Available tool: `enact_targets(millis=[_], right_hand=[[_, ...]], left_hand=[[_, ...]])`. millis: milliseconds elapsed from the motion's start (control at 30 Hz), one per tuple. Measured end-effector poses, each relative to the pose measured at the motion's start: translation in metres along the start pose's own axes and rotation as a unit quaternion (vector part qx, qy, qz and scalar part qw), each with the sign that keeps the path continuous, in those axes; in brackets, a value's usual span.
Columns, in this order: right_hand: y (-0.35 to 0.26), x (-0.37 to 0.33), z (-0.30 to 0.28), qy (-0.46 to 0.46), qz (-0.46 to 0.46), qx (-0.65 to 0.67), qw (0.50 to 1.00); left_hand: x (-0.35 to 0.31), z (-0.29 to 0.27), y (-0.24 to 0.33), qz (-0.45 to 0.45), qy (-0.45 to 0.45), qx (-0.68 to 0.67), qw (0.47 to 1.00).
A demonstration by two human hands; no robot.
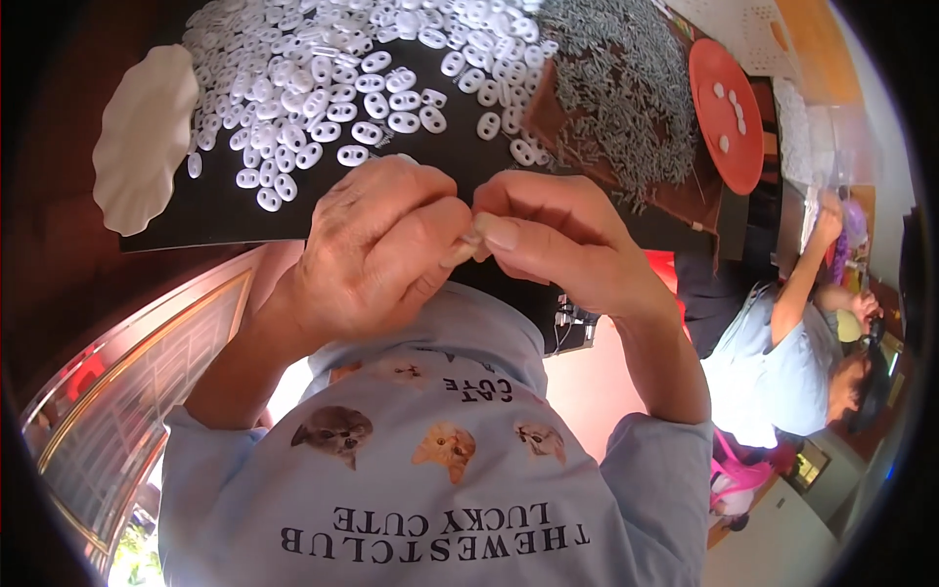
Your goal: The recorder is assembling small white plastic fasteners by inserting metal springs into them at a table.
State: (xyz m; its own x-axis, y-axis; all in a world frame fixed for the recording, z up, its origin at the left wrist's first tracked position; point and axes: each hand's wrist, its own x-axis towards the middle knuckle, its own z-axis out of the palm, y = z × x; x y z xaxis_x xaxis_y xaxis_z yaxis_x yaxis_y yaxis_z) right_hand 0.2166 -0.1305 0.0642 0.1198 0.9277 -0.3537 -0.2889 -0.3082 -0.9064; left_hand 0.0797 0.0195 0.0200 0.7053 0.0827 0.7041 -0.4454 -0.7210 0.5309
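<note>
My left hand (377,249) and my right hand (572,245) meet over the near edge of the black tabletop (230,217). Both are closed, with thumbs and fingertips pinched together at one spot. Whatever sits between the fingertips is mostly hidden and too small to name. Just beyond my left hand spreads a big heap of white oval plastic pieces (403,122), each with two round holes. To the far right of them, past my right hand, lies a pile of small grey screws (626,93) on a brown cloth (690,205).
A cream dish with a wavy rim (147,137) stands at the left edge of the table. On the right, an orange-red plate (738,161) carries several small white pieces. Another person (782,362) in a light blue top works farther right.
</note>
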Motion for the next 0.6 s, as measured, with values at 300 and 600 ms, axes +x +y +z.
enact_targets(millis=[300, 600], right_hand=[[0.032, -0.021, -0.001, 0.065, -0.188, -0.084, 0.976], [0.026, -0.056, -0.052, 0.162, -0.181, -0.256, 0.936]], left_hand=[[0.004, 0.027, 0.032, -0.271, -0.037, -0.267, 0.924], [0.016, 0.037, 0.032, -0.26, -0.113, -0.224, 0.932]])
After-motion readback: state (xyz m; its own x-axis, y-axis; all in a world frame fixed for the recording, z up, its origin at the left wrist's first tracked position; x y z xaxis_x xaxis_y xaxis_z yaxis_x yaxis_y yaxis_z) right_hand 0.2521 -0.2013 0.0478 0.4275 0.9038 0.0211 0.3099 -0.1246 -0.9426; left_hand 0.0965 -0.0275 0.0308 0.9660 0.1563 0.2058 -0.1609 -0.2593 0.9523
